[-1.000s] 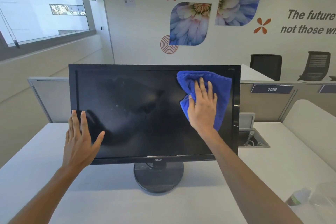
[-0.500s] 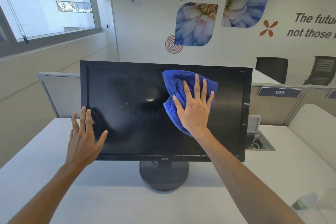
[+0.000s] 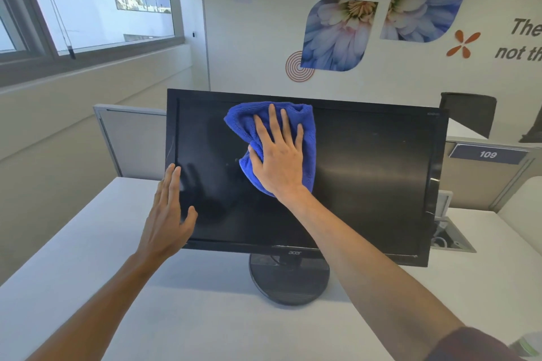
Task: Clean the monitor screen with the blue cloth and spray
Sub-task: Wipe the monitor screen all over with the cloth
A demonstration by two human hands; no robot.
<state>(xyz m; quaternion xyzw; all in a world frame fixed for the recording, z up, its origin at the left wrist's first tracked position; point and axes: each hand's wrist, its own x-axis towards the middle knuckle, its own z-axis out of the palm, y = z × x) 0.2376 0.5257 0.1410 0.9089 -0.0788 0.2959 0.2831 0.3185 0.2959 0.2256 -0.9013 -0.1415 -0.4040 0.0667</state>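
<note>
The right hand [image 3: 278, 158], fingers spread, presses the blue cloth [image 3: 305, 138] flat for wiping; the left hand [image 3: 170, 214], fingers straight and together, steadies the monitor [image 3: 375, 173].

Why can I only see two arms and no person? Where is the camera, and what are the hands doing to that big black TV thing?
The camera sits on the person's head and looks forward and down, so you see only their own arms. There is just this one view.

The black thing is a computer monitor. It stands on a round base on a white desk.

The right hand lies flat, with straight fingers, and presses a blue cloth against the upper middle of the screen to wipe it.

The left hand is open too, at the monitor's lower left edge, probably to keep it steady.

At the bottom right corner is a blurry bit of something, too cut off to name. Behind the desk is a wall with flower pictures.
</note>
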